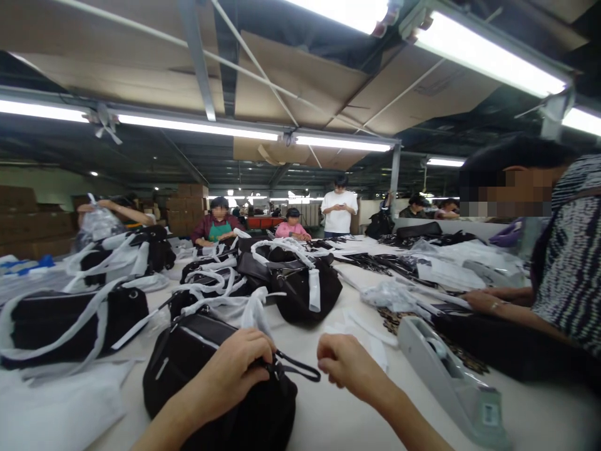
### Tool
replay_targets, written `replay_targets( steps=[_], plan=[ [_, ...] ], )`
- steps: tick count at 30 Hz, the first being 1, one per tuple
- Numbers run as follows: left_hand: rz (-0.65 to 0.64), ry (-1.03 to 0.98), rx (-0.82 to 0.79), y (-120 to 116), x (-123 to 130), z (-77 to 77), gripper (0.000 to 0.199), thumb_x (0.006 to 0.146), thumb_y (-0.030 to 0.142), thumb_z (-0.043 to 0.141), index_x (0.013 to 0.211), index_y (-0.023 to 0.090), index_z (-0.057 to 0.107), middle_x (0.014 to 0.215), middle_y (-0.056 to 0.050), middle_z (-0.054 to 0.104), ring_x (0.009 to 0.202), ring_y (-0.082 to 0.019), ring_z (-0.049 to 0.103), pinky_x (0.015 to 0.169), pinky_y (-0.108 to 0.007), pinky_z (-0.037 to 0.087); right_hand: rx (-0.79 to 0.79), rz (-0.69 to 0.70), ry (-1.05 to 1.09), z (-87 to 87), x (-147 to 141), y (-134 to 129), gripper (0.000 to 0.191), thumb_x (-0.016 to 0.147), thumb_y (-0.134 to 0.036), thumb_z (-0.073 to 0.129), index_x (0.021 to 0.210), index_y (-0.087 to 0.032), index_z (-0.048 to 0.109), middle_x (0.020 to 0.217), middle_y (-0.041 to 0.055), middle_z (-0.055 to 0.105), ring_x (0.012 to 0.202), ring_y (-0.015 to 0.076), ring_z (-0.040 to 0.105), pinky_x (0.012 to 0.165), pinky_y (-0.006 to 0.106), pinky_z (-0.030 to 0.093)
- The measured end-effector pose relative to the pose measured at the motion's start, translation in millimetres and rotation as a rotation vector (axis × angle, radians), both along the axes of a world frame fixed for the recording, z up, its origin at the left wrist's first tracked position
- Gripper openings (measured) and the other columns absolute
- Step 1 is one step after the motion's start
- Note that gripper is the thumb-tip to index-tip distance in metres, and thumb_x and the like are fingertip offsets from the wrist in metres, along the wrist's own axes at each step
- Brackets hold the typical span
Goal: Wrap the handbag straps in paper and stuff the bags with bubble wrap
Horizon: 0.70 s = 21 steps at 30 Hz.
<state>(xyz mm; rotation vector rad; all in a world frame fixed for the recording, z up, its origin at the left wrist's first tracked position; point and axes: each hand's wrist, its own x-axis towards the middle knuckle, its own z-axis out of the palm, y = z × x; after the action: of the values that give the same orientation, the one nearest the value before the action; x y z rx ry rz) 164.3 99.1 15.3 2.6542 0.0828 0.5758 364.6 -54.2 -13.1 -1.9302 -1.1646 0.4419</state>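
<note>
A black handbag (188, 351) with a zipper stands on the table right in front of me. My left hand (241, 363) is closed at its upper right side, pinching the base of a short black wrist strap (300, 368). The strap's loop sticks out to the right, over the tabletop. Close to the loop's end is my right hand (350, 363), its fingers curled together. Whether anything small is between those fingers is hidden. White wrapping (257, 310) rises from the bag behind my left hand.
Wrapped-handle black bags (307, 288) stand ahead, and another bag (70, 319) is at left. A grey tape dispenser (446, 382) sits right of my right hand. A co-worker (563, 250) leans in at right, hands on black material. Straps and plastic lie on the table (323, 413).
</note>
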Motion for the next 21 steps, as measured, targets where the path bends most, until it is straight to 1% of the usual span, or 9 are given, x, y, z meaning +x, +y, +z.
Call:
replay_targets(
  steps=[2,4,6,8,10,13,17,19,21],
  plan=[
    [-0.019,-0.016,-0.052,0.2,0.2,-1.1,0.027,0.074,-0.005,0.059,0.079,0.021,0.052,0.102,0.003,0.067,0.1,-0.016,0.057,0.088,-0.028,0.04,-0.025,0.01,0.096,-8.2,0.1,1.9,0.014,0.085,-0.025,0.051,0.071,-0.021,0.053,0.06,-0.0006,0.06,0.046,0.0138,0.059,0.04,0.021,0.042],
    [-0.032,-0.023,-0.072,0.6,0.2,-2.2,0.027,0.074,-0.005,0.057,0.079,0.021,0.052,0.102,0.003,0.066,0.099,-0.015,0.057,0.088,-0.026,0.04,-0.013,-0.042,0.157,-12.0,-0.5,4.4,0.031,0.095,-0.039,0.038,0.074,-0.021,0.05,0.063,0.0004,0.061,0.043,0.0118,0.057,0.036,0.02,0.041],
    [-0.036,-0.022,-0.069,1.5,0.7,-3.1,0.027,0.073,-0.005,0.058,0.079,0.021,0.051,0.102,0.003,0.066,0.099,-0.015,0.057,0.087,-0.026,0.04,-0.048,-0.056,0.207,-11.8,-1.0,6.3,0.045,0.097,-0.052,0.031,0.07,-0.02,0.049,0.059,0.0016,0.06,0.039,0.0109,0.054,0.033,0.019,0.04],
    [-0.035,-0.022,-0.062,2.6,1.5,-3.8,0.028,0.072,-0.005,0.059,0.078,0.021,0.052,0.101,0.003,0.066,0.098,-0.015,0.057,0.087,-0.026,0.04,-0.109,0.021,0.267,-9.4,-1.3,7.1,0.051,0.094,-0.058,0.034,0.067,-0.019,0.051,0.051,0.0014,0.057,0.035,0.01,0.049,0.029,0.019,0.037],
    [-0.032,-0.02,-0.062,3.1,2.3,-4.2,0.028,0.071,-0.006,0.059,0.078,0.021,0.052,0.101,0.003,0.066,0.097,-0.015,0.058,0.086,-0.026,0.04,-0.13,0.11,0.297,-6.9,-1.4,6.5,0.044,0.09,-0.052,0.046,0.065,-0.017,0.055,0.048,-0.0007,0.055,0.033,0.0078,0.044,0.028,0.016,0.032],
    [-0.03,-0.02,-0.066,2.6,2.7,-4.1,0.028,0.071,-0.006,0.059,0.078,0.021,0.054,0.098,0.003,0.066,0.096,-0.015,0.058,0.085,-0.025,0.041,-0.103,0.165,0.269,-4.9,-0.1,4.3,0.024,0.077,-0.032,0.061,0.059,-0.016,0.06,0.046,-0.004,0.052,0.032,0.0058,0.042,0.028,0.015,0.029],
    [-0.044,-0.018,-0.062,2.3,2.9,-3.6,0.028,0.07,-0.006,0.06,0.078,0.02,0.055,0.098,0.003,0.067,0.096,-0.015,0.058,0.085,-0.025,0.041,0.008,0.206,0.252,-3.3,5.7,5.3,0.027,0.069,-0.022,0.066,0.046,-0.017,0.054,0.04,-0.0064,0.041,0.035,0.0062,0.044,0.032,0.015,0.03],
    [-0.047,-0.012,-0.072,2.5,3.6,-2.7,0.028,0.069,-0.006,0.059,0.077,0.02,0.055,0.098,0.003,0.067,0.096,-0.015,0.058,0.085,-0.026,0.04,0.099,0.193,0.285,-1.6,8.0,10.0,0.022,0.072,-0.027,0.067,0.055,-0.016,0.06,0.047,-0.0059,0.048,0.041,0.0062,0.048,0.039,0.015,0.038],
    [-0.04,-0.005,-0.088,2.3,4.6,-1.0,0.027,0.067,-0.005,0.058,0.077,0.02,0.055,0.097,0.003,0.067,0.095,-0.015,0.058,0.085,-0.026,0.04,0.26,0.161,0.46,-0.5,7.7,17.5,0.02,0.074,-0.035,0.071,0.077,-0.016,0.068,0.059,-0.0051,0.057,0.05,0.0077,0.055,0.048,0.018,0.048]
  ],
)
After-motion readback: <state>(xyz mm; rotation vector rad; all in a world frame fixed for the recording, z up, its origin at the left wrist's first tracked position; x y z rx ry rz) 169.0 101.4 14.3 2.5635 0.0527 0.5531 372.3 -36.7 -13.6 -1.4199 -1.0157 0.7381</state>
